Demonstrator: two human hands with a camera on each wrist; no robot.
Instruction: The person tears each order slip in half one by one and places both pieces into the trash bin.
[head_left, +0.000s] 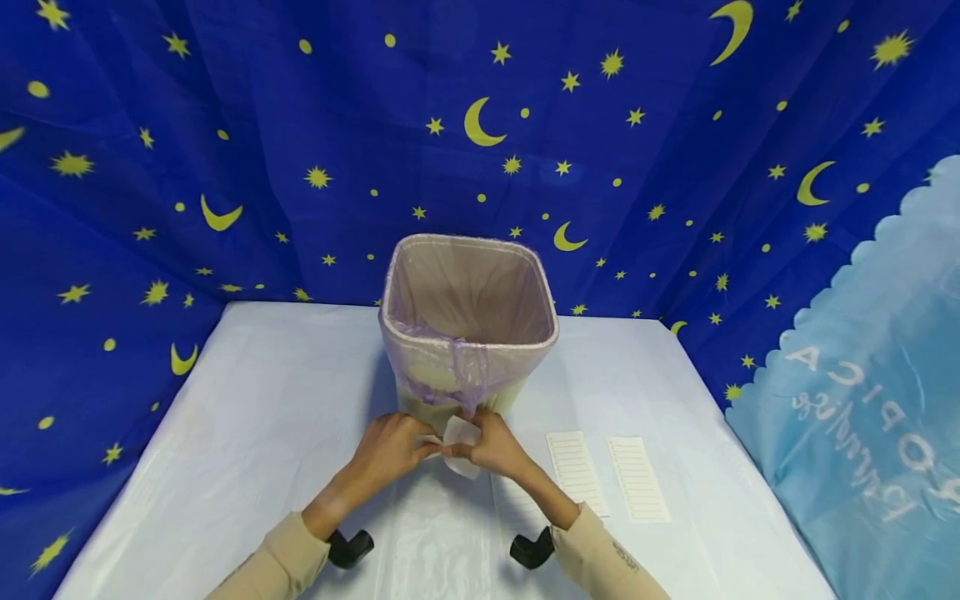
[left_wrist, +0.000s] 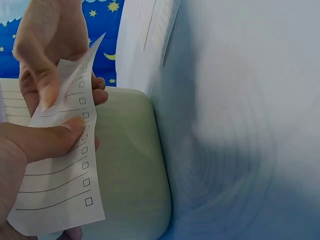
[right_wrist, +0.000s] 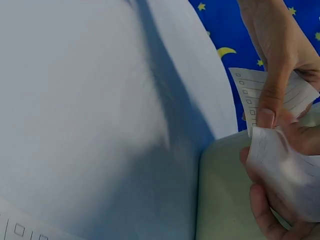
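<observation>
Both hands pinch a white checklist sheet with ruled lines and small checkboxes, just in front of a pale waste bin. My left hand grips one part between thumb and fingers. My right hand holds the other part close beside it, thumbs nearly meeting. The paper is bent and twisted between them; whether it is torn there I cannot tell. A thin purple bag lines the bin and folds over its rim. Parts of the sheet are hidden behind the fingers.
Two more checklist sheets lie on the white table to the right: a nearer one and a farther one. Blue star-and-moon cloth hangs behind, with a light-blue cloth at the right.
</observation>
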